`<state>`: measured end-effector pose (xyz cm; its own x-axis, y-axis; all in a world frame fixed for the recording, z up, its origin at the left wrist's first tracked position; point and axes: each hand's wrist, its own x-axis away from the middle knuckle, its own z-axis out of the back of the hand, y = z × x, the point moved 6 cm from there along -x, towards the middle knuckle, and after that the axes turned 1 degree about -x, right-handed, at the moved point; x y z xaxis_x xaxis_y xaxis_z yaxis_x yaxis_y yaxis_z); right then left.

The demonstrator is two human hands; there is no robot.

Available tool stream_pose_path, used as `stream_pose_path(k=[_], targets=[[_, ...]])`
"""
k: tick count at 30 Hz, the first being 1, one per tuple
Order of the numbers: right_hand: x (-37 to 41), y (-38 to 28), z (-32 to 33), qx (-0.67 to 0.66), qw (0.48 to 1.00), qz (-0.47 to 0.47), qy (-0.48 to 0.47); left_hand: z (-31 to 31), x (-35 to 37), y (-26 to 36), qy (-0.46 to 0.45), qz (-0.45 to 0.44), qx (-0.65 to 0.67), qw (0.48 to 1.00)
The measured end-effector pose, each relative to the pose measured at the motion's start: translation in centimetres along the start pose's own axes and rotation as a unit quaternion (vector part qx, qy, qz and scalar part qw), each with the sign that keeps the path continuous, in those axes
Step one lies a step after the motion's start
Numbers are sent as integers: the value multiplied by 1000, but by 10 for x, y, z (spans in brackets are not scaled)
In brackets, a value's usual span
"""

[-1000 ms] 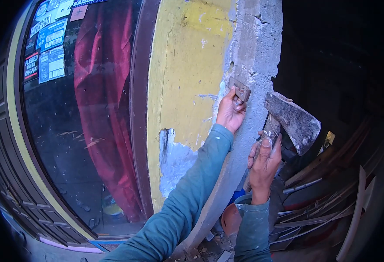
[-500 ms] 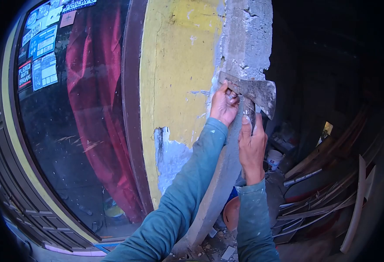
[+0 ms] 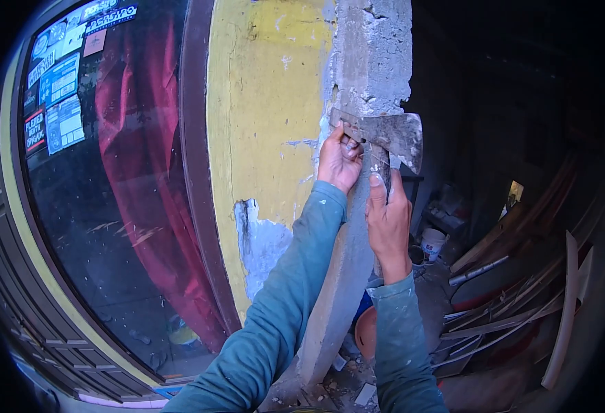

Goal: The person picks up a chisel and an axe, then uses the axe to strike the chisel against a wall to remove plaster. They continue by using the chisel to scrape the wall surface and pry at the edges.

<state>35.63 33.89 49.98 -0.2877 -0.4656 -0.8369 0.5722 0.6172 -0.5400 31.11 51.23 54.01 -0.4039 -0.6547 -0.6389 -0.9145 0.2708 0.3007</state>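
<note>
A hatchet (image 3: 397, 134) with a worn grey metal head lies across the rough edge of a concrete pillar (image 3: 378, 62). My right hand (image 3: 390, 224) is wrapped round its handle just below the head, with the thumb along it. At the head's left end, my left hand (image 3: 341, 160) has its fingers curled in a pinch against the pillar. What those fingers pinch, perhaps a small piece by the metal, is too small to tell. Yellow painted plaster (image 3: 268, 103) is left of the pillar, with a bare patch (image 3: 261, 241) lower down.
A window with a red curtain (image 3: 141, 151) and stickers (image 3: 61, 82) stands at the left. Long wooden strips (image 3: 569, 310) lean and lie at the right. Behind the right hand is a white bucket (image 3: 432, 242). An orange-brown round object (image 3: 366, 330) and rubble lie near the pillar's foot.
The view has shifted, so the wall and pillar appear further left. The hatchet head has tilted slightly, and both hands remain close to it.
</note>
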Motion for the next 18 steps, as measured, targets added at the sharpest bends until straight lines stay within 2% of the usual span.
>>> stream_pose_path(k=[4,5,6,9,12,13,14,18], targets=[[4,4,-3,14,999,30,25,-3,3,3,5,-16,3,1000],[2,3,-5,57,989,114,72,-1,3,2,11,-16,-3,1000],[0,8,1,58,989,112,74,-2,2,1,14,-17,-8,1000],[3,4,10,-34,997,-66,-20,-4,4,0,10,-36,9,999],[17,2,19,-102,994,-34,19,-15,22,-8,28,-5,-14,1000],[21,1,22,-118,991,-53,29,-24,29,-11,29,1,-30,999],[21,-4,23,-139,989,-52,15,-20,23,-15,3,-2,-4,1000],[21,-9,24,-133,990,-54,7,-19,10,-7,27,-21,27,999]])
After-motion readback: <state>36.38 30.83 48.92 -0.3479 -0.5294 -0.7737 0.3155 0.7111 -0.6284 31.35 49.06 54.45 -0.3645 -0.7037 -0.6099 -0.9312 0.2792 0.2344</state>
